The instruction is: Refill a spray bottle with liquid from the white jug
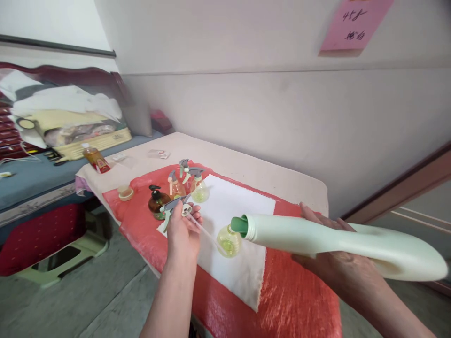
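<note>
Nearest the camera is a large pale green plastic refill bottle (299, 233), held almost level across the right side of the view. Its open threaded mouth faces left, with a dark green spout (239, 224) sticking out. The right hand (347, 263) has its fingers wrapped around the body of this bottle, with some of them hidden behind it.

The left hand (185, 230) pinches a trigger spray head (172, 205) between thumb and fingers. The thin dip tube (207, 231) slants down and right, its lower end overlapping the round yellow-green spray bottle (229, 244); whether it is inside, I cannot tell.

That bottle stands without its top on a white cloth (243, 277) over the red cover of the table (282, 173), just below the spout. A brown pump bottle (157, 204) and another yellow-green sprayer (199, 192) stand near the left hand.

The step in hand looks like filling the topless bottle, though no stream shows. The next move probably calls for lining the spout up with the narrow neck and tipping gently, with the spray head kept clear.
</note>
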The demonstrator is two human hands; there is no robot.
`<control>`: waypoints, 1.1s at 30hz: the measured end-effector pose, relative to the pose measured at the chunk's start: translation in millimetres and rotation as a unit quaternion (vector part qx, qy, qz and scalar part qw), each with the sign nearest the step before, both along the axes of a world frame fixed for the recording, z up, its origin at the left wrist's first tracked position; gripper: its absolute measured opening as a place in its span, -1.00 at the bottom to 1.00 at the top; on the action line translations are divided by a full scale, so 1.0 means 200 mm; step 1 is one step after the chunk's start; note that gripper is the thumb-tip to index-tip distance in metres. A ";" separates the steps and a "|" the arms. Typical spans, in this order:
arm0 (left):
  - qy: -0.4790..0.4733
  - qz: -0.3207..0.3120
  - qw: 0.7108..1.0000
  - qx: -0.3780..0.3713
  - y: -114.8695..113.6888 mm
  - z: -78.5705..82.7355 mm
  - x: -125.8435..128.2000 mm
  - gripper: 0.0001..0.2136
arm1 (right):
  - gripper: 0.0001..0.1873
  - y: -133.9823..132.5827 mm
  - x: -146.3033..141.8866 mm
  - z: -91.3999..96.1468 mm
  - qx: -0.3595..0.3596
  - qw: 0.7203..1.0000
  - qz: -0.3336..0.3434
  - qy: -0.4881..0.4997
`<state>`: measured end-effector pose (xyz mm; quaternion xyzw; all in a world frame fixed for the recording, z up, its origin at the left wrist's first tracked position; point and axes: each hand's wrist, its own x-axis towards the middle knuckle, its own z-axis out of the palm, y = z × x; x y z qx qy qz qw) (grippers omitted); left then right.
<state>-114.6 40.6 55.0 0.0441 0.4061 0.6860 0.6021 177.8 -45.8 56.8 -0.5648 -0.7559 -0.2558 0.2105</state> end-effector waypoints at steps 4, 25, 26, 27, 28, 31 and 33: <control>-0.003 0.000 1.000 0.002 0.00 -0.01 0.00 -0.87 | -0.17 -0.01 -0.03 0.03 -0.014 0.998 -0.016 -0.055; 0.003 -0.013 1.000 -0.015 0.00 -0.01 0.01 -0.82 | -0.22 -0.03 -0.06 0.11 0.030 0.995 -0.018 -0.094; 0.002 -0.012 1.000 -0.015 0.00 -0.01 0.01 -0.83 | -0.22 -0.03 -0.06 0.11 0.031 0.995 -0.016 -0.096; 0.002 -0.011 1.000 -0.016 0.01 -0.01 0.01 -0.83 | -0.23 -0.03 -0.06 0.11 0.031 0.995 -0.015 -0.097; 0.001 -0.010 1.000 -0.016 0.01 -0.01 0.01 -0.83 | -0.24 -0.03 -0.07 0.12 0.030 0.995 -0.016 -0.097; -0.002 -0.011 1.000 -0.014 0.01 -0.01 0.01 -0.83 | -0.25 -0.05 -0.08 0.13 0.021 0.995 -0.026 -0.099; -0.002 -0.012 1.000 -0.013 0.01 -0.01 0.01 -0.83 | -0.23 -0.05 -0.08 0.14 0.018 0.994 -0.030 -0.105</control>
